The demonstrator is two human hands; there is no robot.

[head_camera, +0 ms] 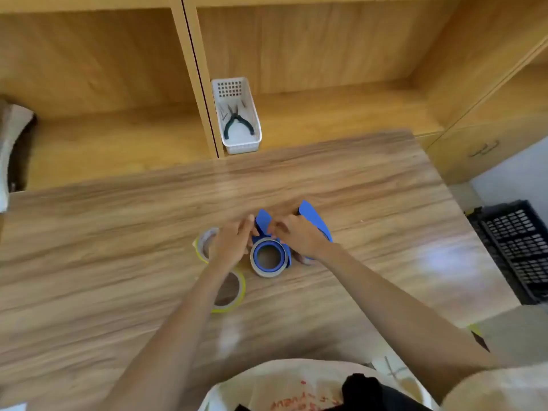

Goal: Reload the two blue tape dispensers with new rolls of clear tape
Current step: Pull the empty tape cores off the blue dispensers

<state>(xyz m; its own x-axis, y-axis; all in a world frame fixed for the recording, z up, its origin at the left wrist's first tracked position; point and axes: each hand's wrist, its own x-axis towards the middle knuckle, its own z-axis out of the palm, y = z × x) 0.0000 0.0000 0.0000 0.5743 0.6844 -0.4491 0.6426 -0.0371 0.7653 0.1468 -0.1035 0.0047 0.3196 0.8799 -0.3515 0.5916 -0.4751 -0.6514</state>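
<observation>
A blue tape dispenser [262, 222] stands on the wooden table [118, 232] with a roll of clear tape [268, 258] seated on its blue hub. My left hand [232, 243] and my right hand [296, 235] meet at the dispenser's upper part, fingers pinched on it just above the roll. A second blue dispenser [314, 218] lies behind my right hand, partly hidden. Two yellow-edged tape rolls lie to the left: one [203, 244] behind my left hand, another [231, 290] under my left forearm.
A white plastic basket [237, 114] holding black-handled pliers [237, 121] sits on the wooden shelf behind the table. A black crate [519, 247] stands on the floor to the right. A grey object [9, 149] is at the left edge.
</observation>
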